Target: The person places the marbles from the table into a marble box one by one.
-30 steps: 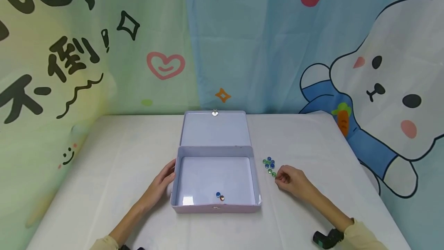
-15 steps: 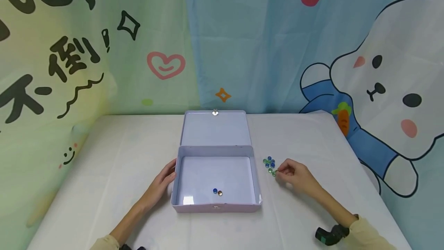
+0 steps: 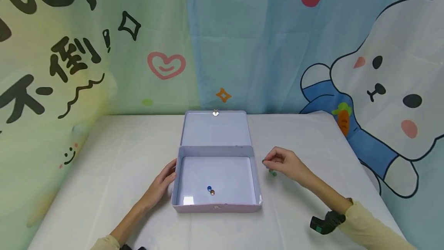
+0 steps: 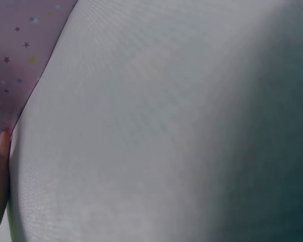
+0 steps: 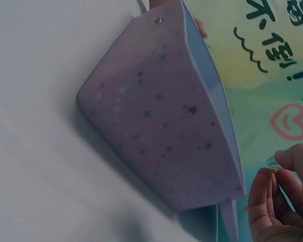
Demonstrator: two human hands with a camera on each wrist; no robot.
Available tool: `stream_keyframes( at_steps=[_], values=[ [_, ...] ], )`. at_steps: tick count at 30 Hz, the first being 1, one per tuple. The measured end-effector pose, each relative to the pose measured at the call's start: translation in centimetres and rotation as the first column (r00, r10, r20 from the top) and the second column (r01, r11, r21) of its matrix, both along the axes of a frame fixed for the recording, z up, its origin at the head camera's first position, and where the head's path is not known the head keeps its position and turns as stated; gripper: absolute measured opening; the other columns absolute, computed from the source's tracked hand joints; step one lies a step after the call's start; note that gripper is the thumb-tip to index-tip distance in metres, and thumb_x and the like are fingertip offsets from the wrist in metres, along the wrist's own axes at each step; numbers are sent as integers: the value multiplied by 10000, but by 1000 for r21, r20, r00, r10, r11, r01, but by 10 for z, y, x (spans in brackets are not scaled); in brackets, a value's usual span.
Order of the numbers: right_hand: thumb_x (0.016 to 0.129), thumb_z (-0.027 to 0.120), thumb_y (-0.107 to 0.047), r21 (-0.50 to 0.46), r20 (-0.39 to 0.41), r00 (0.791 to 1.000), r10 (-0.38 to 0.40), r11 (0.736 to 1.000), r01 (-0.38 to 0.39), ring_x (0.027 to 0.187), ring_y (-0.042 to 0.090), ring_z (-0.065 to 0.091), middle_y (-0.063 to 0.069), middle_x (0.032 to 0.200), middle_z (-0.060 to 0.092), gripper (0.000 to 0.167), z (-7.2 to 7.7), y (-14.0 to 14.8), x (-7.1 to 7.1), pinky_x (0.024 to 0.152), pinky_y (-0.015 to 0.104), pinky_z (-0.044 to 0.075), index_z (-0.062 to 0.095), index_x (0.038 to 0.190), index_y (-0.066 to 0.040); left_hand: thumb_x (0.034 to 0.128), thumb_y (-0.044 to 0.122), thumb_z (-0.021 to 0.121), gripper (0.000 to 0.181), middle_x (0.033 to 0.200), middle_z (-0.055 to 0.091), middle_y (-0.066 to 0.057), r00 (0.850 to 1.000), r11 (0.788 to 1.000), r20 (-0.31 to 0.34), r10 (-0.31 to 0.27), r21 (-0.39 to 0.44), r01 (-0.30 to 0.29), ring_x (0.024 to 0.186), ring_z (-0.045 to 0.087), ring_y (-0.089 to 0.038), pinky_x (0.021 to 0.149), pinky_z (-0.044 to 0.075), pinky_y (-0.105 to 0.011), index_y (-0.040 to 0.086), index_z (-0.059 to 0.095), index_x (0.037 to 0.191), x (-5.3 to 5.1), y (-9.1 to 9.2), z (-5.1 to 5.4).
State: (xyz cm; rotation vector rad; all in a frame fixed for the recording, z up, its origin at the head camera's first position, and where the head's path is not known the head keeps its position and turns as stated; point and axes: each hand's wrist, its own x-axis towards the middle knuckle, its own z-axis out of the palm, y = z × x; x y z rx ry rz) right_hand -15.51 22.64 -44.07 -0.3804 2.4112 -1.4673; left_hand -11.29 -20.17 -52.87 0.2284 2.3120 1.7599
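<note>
The box [image 3: 216, 208] holds two marbles [image 3: 212, 192]; to its right, the right hand [image 3: 286, 165] pinches another marble [image 5: 273, 163] near remaining green ones [image 3: 274, 173], the unclenched left hand [image 3: 162, 182] touching its left side.

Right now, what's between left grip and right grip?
Head view: the open box, two marbles inside, then a narrow strip of white tabletop before the right grip.

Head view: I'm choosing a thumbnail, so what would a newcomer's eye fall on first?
Probably the big white cartoon animal on the backdrop at right. Next, the open box on the table, two marbles inside and the left hand touching it. To its right, the right hand pinches a marble.
</note>
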Motion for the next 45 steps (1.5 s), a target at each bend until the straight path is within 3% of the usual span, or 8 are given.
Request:
stream_keyframes(
  at_steps=[7,13,24,28,32,38,42,45],
  values=[
    [897,691,-243,54,4,999,37,998,-37,752,207,603,102,924,676,186,13,-22,-4,642,227,531,637,1002,-99,1029,286,399,530,1576,314,-163,1000,1000,6,5,-3,-5,1423,348,-400,1144,231,-630,173,273,1531,3,-2,0],
    [895,692,-205,44,-23,994,104,994,-103,764,140,610,74,922,676,147,22,-42,-10,658,226,537,640,974,-94,1029,285,398,533,1580,304,-166,1000,1000,9,8,-4,-8,1426,342,-405,1143,233,-631,165,271,1532,3,-4,1],
    [867,717,-156,4,-130,957,257,966,-259,791,143,599,66,923,686,112,37,-113,-31,698,200,520,662,937,-87,1036,254,395,520,1574,319,-163,999,1000,-35,-13,-14,13,1429,346,-382,1145,245,-582,161,270,1533,0,-7,2],
    [872,703,-151,21,-108,921,375,927,-375,791,118,618,51,919,698,99,32,-150,-47,717,220,537,659,933,-87,1036,251,397,520,1572,317,-174,999,1000,-38,-10,4,11,1430,336,-396,1146,221,-608,155,272,1532,-2,-8,1],
    [867,704,-149,97,-101,865,492,870,-483,739,53,608,32,869,701,83,18,-184,-63,691,190,527,658,900,-88,1036,257,393,521,1573,313,-179,1000,1000,-25,-13,28,14,1432,331,-399,1147,226,-605,159,267,1533,-4,-6,2],
    [845,710,-112,230,-72,785,615,776,-587,700,11,541,37,814,668,94,0,-218,-67,655,126,471,639,865,-55,1038,268,383,520,1578,301,-179,1000,999,-17,-23,26,24,1434,327,-399,1148,234,-594,170,262,1534,-3,-2,-2],
    [848,710,-109,317,-25,757,653,723,-613,682,16,520,11,797,644,97,-12,-230,-66,629,115,447,631,866,-56,1036,264,390,519,1576,306,-177,1000,1000,-22,-14,16,15,1433,332,-394,1147,246,-573,167,270,1531,-3,1,-3],
    [857,708,-120,383,14,752,660,691,-613,652,12,502,-26,763,618,89,-22,-240,-66,604,109,423,636,864,-69,1037,256,390,516,1576,308,-174,999,1000,-29,-13,11,13,1431,341,-384,1151,285,-450,165,272,1531,-3,0,-2]
  ],
)
